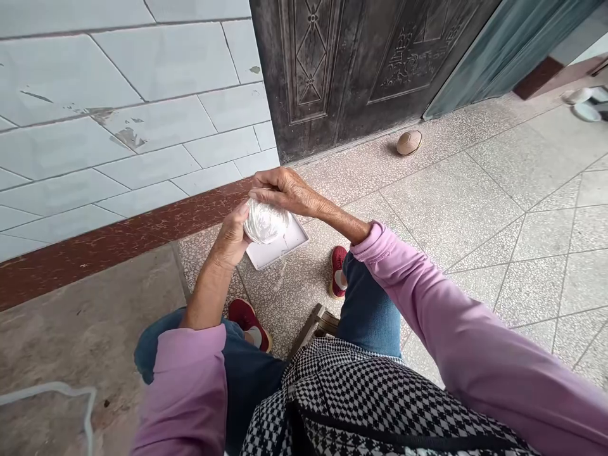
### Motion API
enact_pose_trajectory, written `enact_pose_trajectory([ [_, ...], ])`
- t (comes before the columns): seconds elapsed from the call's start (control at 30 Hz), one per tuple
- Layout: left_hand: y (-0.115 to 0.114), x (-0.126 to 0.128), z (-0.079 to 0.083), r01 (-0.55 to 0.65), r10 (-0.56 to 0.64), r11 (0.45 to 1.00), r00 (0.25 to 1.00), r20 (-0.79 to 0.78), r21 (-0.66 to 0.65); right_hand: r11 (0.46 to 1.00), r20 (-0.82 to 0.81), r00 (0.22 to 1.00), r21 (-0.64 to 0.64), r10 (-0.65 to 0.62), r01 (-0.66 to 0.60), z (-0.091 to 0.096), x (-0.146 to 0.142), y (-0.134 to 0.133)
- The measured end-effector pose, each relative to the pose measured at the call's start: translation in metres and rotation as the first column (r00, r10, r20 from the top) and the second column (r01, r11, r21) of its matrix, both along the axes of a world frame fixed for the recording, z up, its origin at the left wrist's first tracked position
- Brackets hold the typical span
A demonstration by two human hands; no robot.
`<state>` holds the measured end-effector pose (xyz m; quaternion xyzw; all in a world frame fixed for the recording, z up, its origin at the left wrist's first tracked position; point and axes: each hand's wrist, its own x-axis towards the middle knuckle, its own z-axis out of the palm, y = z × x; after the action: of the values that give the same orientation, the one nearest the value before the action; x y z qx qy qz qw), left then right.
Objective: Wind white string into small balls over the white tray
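The left hand (pixel 230 235) and right hand (pixel 285 192) clasp a shiny, clear plastic-wrapped round bundle (pixel 265 221) over a flat white square tray (pixel 287 247) on speckled grey terrazzo flooring (pixel 456 209).

Past my right hand (pixel 285 193), the terrazzo floor (pixel 456 209) gives me free room to the right; the tiled wall (pixel 128 152) blocks left, the dark metal door (pixel 342 69) far, my knees (pixel 365 304) near.

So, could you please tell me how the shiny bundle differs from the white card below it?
The shiny bundle is rounded and crinkled, while the white card is flat with straight edges. The bundle has a glossy, film-like surface, whereas the card looks matte. The bundle is held between the left hand and right hand, while the card appears to lie on the terrazzo floor, untouched. Both are pale.
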<state>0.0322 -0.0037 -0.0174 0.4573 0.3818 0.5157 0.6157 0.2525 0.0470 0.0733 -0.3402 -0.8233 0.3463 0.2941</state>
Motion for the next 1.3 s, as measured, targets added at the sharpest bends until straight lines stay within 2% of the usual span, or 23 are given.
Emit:
enact_pose_trajectory([
  [0.1, -0.008, 0.006, 0.002, 0.057, -0.057, 0.998, 0.998, 0.027, -0.004, 1.000, -0.008, 1.000, -0.025, -0.019, 0.019, -0.002, -0.007, -0.002],
  [0.27, -0.011, 0.007, 0.005, 0.034, -0.034, 0.999, 0.999, 0.027, -0.005, 0.998, -0.019, 0.999, -0.042, -0.035, 0.035, -0.005, -0.008, -0.002],
  [0.43, -0.007, 0.000, 0.009, 0.022, -0.022, 1.000, 1.000, -0.019, -0.017, 0.994, -0.167, 0.986, -0.096, 0.026, -0.042, -0.033, 0.002, 0.024],
  [0.57, -0.011, -0.002, 0.020, 0.063, -0.063, 0.998, 0.998, -0.023, -0.013, 0.971, -0.315, 0.939, -0.143, 0.140, -0.193, -0.058, 0.009, 0.049],
  [0.63, -0.013, -0.002, 0.027, 0.085, -0.086, 0.996, 0.996, -0.019, -0.007, 0.964, -0.357, 0.922, -0.157, 0.149, -0.217, -0.063, 0.012, 0.056],
  [0.73, -0.017, -0.001, 0.034, 0.126, -0.126, 0.992, 0.992, -0.024, -0.022, 0.970, -0.383, 0.920, -0.175, 0.089, -0.167, -0.064, 0.014, 0.059],
  [0.87, -0.020, 0.001, 0.036, 0.144, -0.144, 0.989, 0.990, -0.005, -0.011, 0.975, -0.353, 0.935, -0.210, -0.003, -0.076, -0.066, 0.006, 0.056],
  [0.97, -0.019, 0.003, 0.035, 0.082, -0.082, 0.997, 0.996, 0.032, 0.013, 0.968, -0.351, 0.933, -0.252, -0.077, -0.015, -0.072, -0.011, 0.053],
  [1.1, -0.013, 0.003, 0.033, -0.075, 0.071, 0.996, 0.993, 0.091, 0.040, 0.954, -0.325, 0.933, -0.293, -0.153, 0.054, -0.078, -0.036, 0.044],
  [1.2, -0.006, -0.002, 0.035, -0.217, 0.205, 0.975, 0.964, 0.169, 0.053, 0.950, -0.268, 0.950, -0.303, -0.159, 0.074, -0.076, -0.046, 0.027],
  [1.3, 0.003, -0.009, 0.034, -0.326, 0.311, 0.945, 0.928, 0.204, 0.042, 0.957, -0.169, 0.979, -0.285, -0.112, 0.060, -0.070, -0.050, 0.004],
])
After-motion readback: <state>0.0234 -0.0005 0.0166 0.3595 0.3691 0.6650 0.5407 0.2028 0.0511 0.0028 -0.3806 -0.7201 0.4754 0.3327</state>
